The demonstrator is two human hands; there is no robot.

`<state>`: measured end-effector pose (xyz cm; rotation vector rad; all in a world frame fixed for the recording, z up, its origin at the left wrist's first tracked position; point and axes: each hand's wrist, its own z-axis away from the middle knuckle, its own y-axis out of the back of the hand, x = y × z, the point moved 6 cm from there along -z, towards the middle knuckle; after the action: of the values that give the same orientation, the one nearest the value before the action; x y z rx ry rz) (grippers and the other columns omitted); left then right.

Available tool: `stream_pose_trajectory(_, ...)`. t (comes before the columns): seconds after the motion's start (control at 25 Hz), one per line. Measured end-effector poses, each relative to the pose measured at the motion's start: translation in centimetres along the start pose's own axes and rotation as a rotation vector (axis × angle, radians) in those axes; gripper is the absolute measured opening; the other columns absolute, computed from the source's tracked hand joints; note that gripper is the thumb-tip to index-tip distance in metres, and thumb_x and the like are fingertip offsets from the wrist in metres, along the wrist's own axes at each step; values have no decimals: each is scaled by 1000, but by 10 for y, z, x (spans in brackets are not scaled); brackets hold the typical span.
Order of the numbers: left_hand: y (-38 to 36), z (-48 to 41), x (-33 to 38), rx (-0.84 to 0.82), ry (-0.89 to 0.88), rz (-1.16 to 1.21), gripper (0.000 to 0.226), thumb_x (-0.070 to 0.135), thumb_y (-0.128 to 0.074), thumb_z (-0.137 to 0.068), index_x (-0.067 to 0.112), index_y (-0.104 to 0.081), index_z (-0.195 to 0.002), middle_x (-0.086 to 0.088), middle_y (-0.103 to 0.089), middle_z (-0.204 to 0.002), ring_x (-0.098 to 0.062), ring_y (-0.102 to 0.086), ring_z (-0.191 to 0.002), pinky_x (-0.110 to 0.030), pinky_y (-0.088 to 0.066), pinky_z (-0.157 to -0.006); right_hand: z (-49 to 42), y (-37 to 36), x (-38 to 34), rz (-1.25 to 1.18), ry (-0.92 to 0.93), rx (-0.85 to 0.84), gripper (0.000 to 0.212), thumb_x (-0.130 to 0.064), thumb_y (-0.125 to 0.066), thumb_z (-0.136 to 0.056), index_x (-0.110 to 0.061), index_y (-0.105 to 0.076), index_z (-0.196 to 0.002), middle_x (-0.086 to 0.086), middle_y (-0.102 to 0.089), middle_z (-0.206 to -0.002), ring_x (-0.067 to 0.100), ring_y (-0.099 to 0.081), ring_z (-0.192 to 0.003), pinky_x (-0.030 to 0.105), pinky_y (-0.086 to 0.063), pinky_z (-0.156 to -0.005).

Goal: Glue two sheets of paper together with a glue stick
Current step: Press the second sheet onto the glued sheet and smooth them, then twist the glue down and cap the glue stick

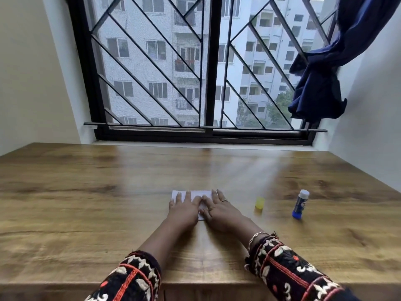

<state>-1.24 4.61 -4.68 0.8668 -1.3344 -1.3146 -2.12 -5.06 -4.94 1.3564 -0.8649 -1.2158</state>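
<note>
White paper point(198, 194) lies flat on the wooden table point(86, 192), mostly covered by both hands. My left hand point(184, 208) presses on its left part with straight fingers. My right hand point(217, 207) presses flat on its right part, a ring on one finger. I cannot tell whether one sheet or two lie under the hands. The glue stick point(300, 204), blue with a white exposed tip, stands upright to the right, untouched. Its yellow cap point(259, 203) sits on the table between the glue stick and my right hand.
The table runs back to a barred window point(204, 68) with a sill. A dark blue curtain point(325, 79) hangs at the upper right. White walls close in on both sides. Patterned sleeves cover my forearms at the near table edge.
</note>
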Motion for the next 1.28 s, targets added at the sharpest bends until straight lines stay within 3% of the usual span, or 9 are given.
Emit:
stream_pose_trajectory(0.16,10,6,4,129,-9,-103,51,23,-33,-98,19,-15,-146,-12,-9,-157,-26,-4,-146,-50,-1,-117,13,13,-2,-14,42,59,64,-43,-31,-95,-15,-5,-146,21,1,-155,31,8,-144,35,0,-116)
stream_pose_trajectory(0.36,32,15,30,386,-112,46,54,31,-35,-98,13,-16,-145,-9,-17,-155,-22,-9,-145,-41,-4,-119,48,41,13,6,77,213,65,-44,-36,-93,-17,-8,-146,14,-4,-157,26,4,-145,34,-5,-117)
stream_pose_trajectory(0.48,36,19,53,431,-195,121,61,40,-36,-96,12,-15,-146,-10,-14,-156,-23,-7,-146,-38,-3,-119,73,51,31,-55,78,308,63,-43,-42,-91,-19,-16,-144,7,-15,-156,20,-1,-145,29,-9,-116)
stream_pose_trajectory(0.6,33,22,77,427,-264,160,65,43,-37,-95,11,-14,-146,-9,-14,-156,-21,-6,-146,-37,-1,-119,102,60,57,-165,57,429,59,-39,-49,-88,-20,-28,-140,1,-29,-150,16,-17,-142,26,-23,-108)
stream_pose_trajectory(0.76,30,23,99,434,-321,194,68,45,-40,-93,11,-15,-146,-8,-16,-156,-20,-8,-146,-35,-1,-119,141,77,100,-295,-20,646,53,-26,-69,-77,-16,-49,-125,-8,-58,-115,22,-55,-113,23,-36,-85)
stream_pose_trajectory(0.84,28,23,107,439,-335,203,68,45,-40,-93,11,-15,-146,-8,-17,-155,-20,-9,-146,-33,-1,-119,155,83,120,-370,-76,769,51,-16,-74,-71,-12,-55,-118,-5,-62,-101,26,-61,-99,30,-43,-85)
stream_pose_trajectory(0.96,26,24,118,447,-366,241,68,44,-41,-93,9,-16,-146,-8,-21,-154,-20,-12,-146,-32,-2,-119,164,84,146,-520,-177,894,58,-4,-77,-65,-10,-52,-117,7,-61,-106,17,-58,-97,36,-47,-93)
stream_pose_trajectory(1.12,26,26,127,456,-376,307,66,41,-43,-93,8,-18,-145,-7,-24,-153,-19,-14,-145,-30,-3,-119,149,67,177,-711,-375,770,70,-6,-78,-65,-9,-44,-126,15,-58,-119,23,-54,-113,31,-41,-95)
stream_pose_trajectory(1.28,23,28,133,447,-382,343,64,39,-44,-94,9,-20,-145,-6,-26,-153,-19,-17,-144,-29,-3,-118,130,55,181,-814,-460,635,55,-8,-74,-71,-6,-49,-120,16,-59,-119,28,-56,-110,31,-43,-89)
